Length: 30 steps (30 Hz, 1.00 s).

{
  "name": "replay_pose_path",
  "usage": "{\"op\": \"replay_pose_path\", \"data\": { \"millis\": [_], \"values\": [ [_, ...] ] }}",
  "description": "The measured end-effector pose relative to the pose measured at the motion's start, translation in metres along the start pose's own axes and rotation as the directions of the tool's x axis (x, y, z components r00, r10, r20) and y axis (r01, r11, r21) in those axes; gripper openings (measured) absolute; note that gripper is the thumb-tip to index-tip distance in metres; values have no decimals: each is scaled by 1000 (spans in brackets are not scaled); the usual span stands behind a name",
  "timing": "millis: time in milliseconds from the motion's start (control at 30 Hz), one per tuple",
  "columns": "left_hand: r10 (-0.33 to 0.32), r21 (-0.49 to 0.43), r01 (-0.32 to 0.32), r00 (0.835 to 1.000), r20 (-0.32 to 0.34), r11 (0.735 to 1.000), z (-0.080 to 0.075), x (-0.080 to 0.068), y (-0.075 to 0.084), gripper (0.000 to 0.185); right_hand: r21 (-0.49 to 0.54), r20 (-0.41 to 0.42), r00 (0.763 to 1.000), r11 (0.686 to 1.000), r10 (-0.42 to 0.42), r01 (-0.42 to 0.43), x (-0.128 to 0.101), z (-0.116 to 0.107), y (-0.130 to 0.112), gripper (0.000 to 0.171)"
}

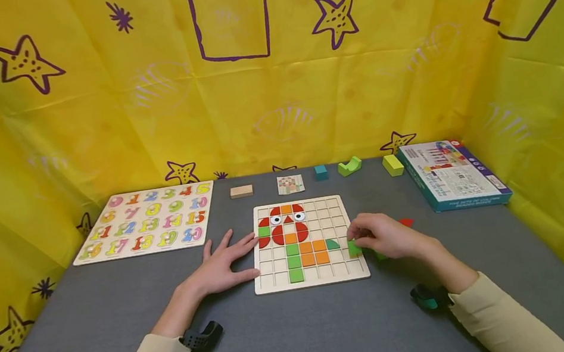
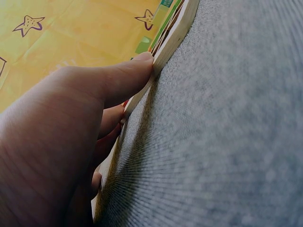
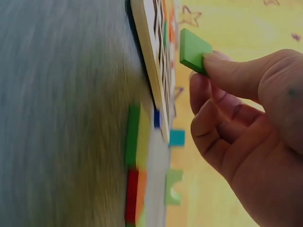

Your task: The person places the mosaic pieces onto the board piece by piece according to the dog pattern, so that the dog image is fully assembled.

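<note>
I see my left hand (image 1: 224, 265) lying flat, fingers straight and spread, thumb (image 2: 124, 78) extended forward, forearm angling in from the lower left in a cream sleeve. My right hand (image 1: 385, 238) is raised a little, fingers curled, thumb and fingertips (image 3: 222, 71) pinching together. A dark band sits at each wrist.

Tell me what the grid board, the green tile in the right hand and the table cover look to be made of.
Grid board: probably pale unfinished wood or plywood; the right wrist view shows a light, thin, stiff edge.
Green tile: likely painted wood, matte and flat with crisp edges; plastic cannot be ruled out.
Table cover: grey fabric, seemingly felt; the left wrist view shows a fine woven or ribbed texture.
</note>
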<state>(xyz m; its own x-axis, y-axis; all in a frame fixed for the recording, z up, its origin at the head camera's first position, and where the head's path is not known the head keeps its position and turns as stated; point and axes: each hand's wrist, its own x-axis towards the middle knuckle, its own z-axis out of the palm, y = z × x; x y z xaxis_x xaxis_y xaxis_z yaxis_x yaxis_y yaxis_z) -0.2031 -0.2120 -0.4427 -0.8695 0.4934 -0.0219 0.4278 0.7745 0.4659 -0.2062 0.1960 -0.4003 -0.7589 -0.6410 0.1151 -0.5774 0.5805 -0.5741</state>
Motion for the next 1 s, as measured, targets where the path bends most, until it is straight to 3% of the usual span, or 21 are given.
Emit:
{"op": "replay_pose_path", "data": {
  "millis": [367,700,1000],
  "values": [
    [3,-11,-3,1000,1,1000,-2,-1,2,80,-4,40,999,1000,-28,28,26,24,-13,12],
    [-7,-14,7,1000,12,1000,-2,-2,2,81,6,71,997,999,33,-33,26,25,-14,11],
    [1,-20,-1,1000,6,1000,-2,-1,2,79,-21,81,997,1000,-13,15,25,26,-12,9]
  ]
}}
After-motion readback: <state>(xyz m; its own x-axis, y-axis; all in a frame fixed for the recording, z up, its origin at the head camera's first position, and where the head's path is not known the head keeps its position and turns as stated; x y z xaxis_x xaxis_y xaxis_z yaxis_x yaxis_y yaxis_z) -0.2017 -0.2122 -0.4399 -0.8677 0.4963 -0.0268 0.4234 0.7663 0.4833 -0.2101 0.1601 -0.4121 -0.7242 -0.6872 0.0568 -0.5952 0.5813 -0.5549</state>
